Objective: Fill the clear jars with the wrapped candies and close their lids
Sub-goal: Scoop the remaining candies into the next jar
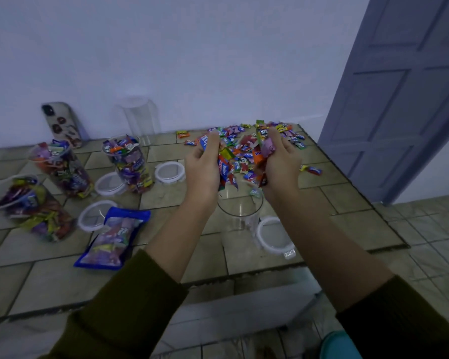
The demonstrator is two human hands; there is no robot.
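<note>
Wrapped candies (240, 161) are held bunched in the curled left hand (202, 169) and right hand (283, 164), directly above the empty clear jar (240, 216). Spillage onto the tiled counter (347, 224) is likely if both handfuls are released faster than the narrow mouth admits.

Faint, blurred against wall (218, 60): far empty jar (140, 117). Partly hidden behind right forearm (322, 242): lid (260, 235). Cut off at bottom edge: teal object (340, 345), sleeves (119, 312). Too blurred to read: print on candies (244, 151).
</note>
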